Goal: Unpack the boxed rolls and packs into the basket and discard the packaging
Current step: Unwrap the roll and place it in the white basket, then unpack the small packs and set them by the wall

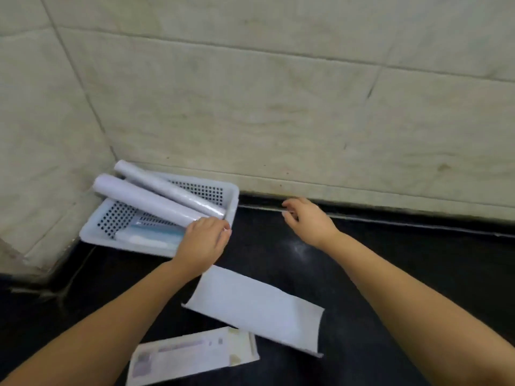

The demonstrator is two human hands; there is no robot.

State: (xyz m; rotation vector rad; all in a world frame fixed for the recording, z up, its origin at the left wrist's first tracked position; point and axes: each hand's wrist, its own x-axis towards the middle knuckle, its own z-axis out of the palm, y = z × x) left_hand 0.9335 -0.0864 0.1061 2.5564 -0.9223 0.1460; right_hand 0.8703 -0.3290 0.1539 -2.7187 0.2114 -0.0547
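A white perforated basket stands on the dark counter in the corner by the tiled wall. Two white rolls lie slanted across it: the nearer roll and the farther roll, their upper ends sticking over the basket's back left rim. A bluish pack lies flat in the basket's bottom. My left hand rests on the near end of the nearer roll, fingers curled over it. My right hand hovers to the right of the basket, fingers loosely apart and holding nothing.
A flattened white box sleeve lies on the dark counter between my forearms. A printed flat box lies nearer, at the bottom middle. Tiled walls close the back and left sides.
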